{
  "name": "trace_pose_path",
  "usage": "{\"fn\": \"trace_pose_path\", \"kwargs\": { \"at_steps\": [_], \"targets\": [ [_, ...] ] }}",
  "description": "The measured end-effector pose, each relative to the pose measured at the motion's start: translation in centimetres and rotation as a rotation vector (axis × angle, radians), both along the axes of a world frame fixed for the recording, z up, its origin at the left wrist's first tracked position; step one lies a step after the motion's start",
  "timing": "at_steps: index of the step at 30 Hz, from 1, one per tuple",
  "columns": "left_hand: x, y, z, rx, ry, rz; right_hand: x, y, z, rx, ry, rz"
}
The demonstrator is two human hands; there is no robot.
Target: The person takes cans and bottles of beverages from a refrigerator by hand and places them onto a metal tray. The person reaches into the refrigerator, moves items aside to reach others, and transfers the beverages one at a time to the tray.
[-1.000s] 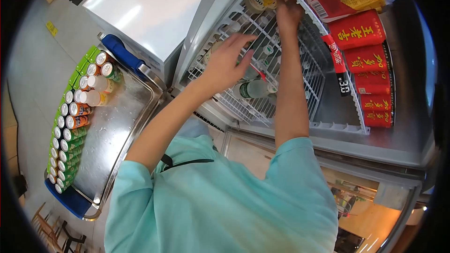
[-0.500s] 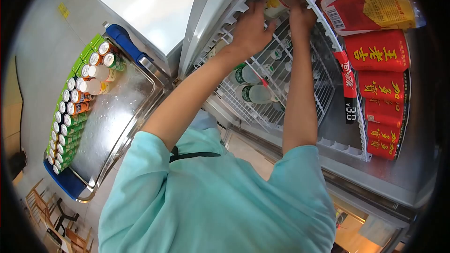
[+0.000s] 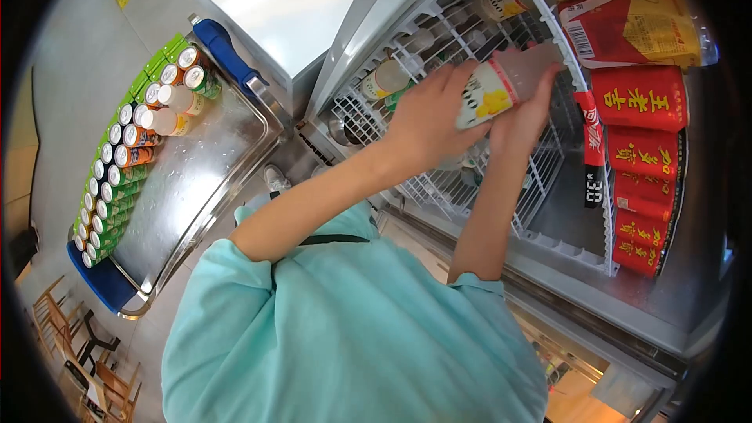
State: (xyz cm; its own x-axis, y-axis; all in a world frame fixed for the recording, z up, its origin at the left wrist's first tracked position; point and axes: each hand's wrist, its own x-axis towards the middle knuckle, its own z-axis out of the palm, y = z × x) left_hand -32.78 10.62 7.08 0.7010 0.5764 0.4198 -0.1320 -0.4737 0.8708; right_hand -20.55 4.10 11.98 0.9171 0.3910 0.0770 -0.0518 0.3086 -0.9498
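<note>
A juice bottle (image 3: pixel 487 98), its pale label printed with yellow fruit, lies tilted between my two hands above the wire shelf of the fridge. My left hand (image 3: pixel 435 110) wraps round its lower end from the left. On the other side, my right hand (image 3: pixel 526 110) is closed round the bottle from below and behind, its fingers partly hidden. Beyond them, a similar bottle (image 3: pixel 501 1) stands in the shelf's far corner. Another bottle with a white cap (image 3: pixel 385 80) is on the rack left of my hands.
Red cans (image 3: pixel 638 98) and yellow-red packs (image 3: pixel 634 27) line the fridge's right side behind a white wire edge (image 3: pixel 607 211). To the left stands a metal trolley (image 3: pixel 200 164) with blue corners, carrying rows of cans (image 3: pixel 117 176) and two white-capped bottles (image 3: pixel 168 121). A person's shoe (image 3: pixel 276 178) shows on the floor.
Both hands have drawn back toward me from the shelf's far corner, and the juice bottle between them now shows plainly. The view has shifted slightly.
</note>
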Motion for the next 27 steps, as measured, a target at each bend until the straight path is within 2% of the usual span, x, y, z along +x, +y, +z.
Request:
{"fn": "trace_pose_path", "kwargs": {
  "at_steps": [3, 9, 15, 18, 23, 27],
  "targets": [
    [-4.5, 0.2, 0.0, -0.112, 0.117, -0.016, -3.7, -0.2, -1.4, -0.048, 0.058, 0.107],
    [-12.8, 3.3, -3.6, -0.147, 0.084, -0.003, -9.9, 1.5, -3.6, -0.082, 0.112, 0.346],
    [-20.7, 7.0, -7.6, -0.228, 0.167, 0.101, -14.9, 5.9, -5.1, -0.176, 0.003, 0.729],
    [-24.5, 7.6, -10.1, -0.353, 0.203, 0.15, -17.2, 8.3, -7.1, -0.251, -0.088, 0.794],
    [-29.9, 8.5, -14.5, -0.352, 0.302, 0.32, -20.8, 11.8, -10.7, -0.341, -0.142, 1.046],
    [-33.7, 8.7, -19.3, -0.378, 0.414, 0.422, -24.8, 14.1, -15.0, -0.461, -0.407, 1.202]
  ]
}}
